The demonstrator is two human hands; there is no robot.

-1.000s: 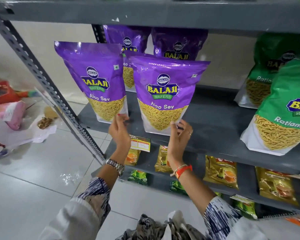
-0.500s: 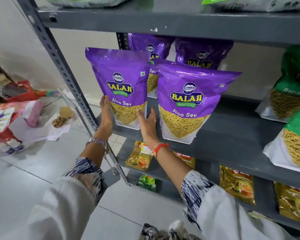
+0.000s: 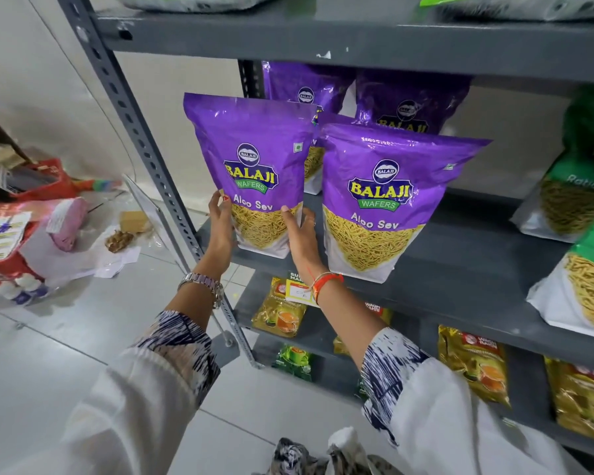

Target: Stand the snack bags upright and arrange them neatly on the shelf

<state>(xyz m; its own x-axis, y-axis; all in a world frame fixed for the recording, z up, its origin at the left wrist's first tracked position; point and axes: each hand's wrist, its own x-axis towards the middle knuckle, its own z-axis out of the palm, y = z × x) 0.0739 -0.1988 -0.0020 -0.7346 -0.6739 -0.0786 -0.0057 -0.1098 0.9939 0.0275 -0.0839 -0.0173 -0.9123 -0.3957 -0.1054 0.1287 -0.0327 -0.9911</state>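
On a grey metal shelf (image 3: 460, 255) in a small shop, a person's left hand (image 3: 222, 224) and right hand (image 3: 304, 234) are cupping the lower sides of a purple Aloo Sev bag (image 3: 254, 173), each grip grasping an edge, apparently squaring it upright at the shelf's front left, just beside a second Aloo Sev bag (image 3: 381, 200) standing upright.

The left purple bag (image 3: 254, 173) reads "BALAJI WAFERS" and "Aloo Sev". The right purple bag (image 3: 388, 204) carries the same words. A rear purple bag (image 3: 408, 108) shows part of "BALAJI". A green bag (image 3: 576, 186) shows "Ratlam", cut off. The price tag (image 3: 299, 291) and gold packets (image 3: 474, 361) are too small to read.
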